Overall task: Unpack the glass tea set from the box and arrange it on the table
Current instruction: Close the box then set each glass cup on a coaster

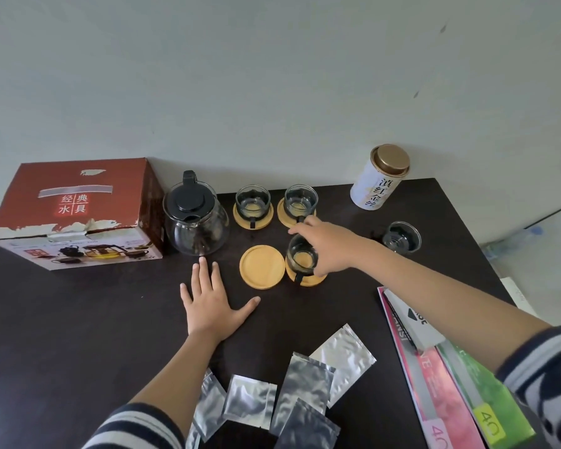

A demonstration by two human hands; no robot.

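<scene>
The red tea set box (pixel 78 212) stands at the back left of the dark table (pixel 78 319). Beside it is the glass teapot (pixel 196 222) with a black lid. Two glass cups (pixel 252 200) (pixel 300 199) sit on bamboo coasters at the back. My right hand (pixel 327 251) grips a third cup (pixel 300 256) on the front right coaster (pixel 306 278). To its left lies a bare coaster (pixel 262 266). A fourth cup (pixel 401 237) stands on the table at the right. My left hand (pixel 211 303) rests flat on the table, fingers spread.
A white tea tin (pixel 381 178) with a gold lid leans against the wall at the back right. Several silver foil sachets (pixel 292 390) lie at the front. Pink and green booklets (pixel 450 384) lie at the right front, near the table's right edge.
</scene>
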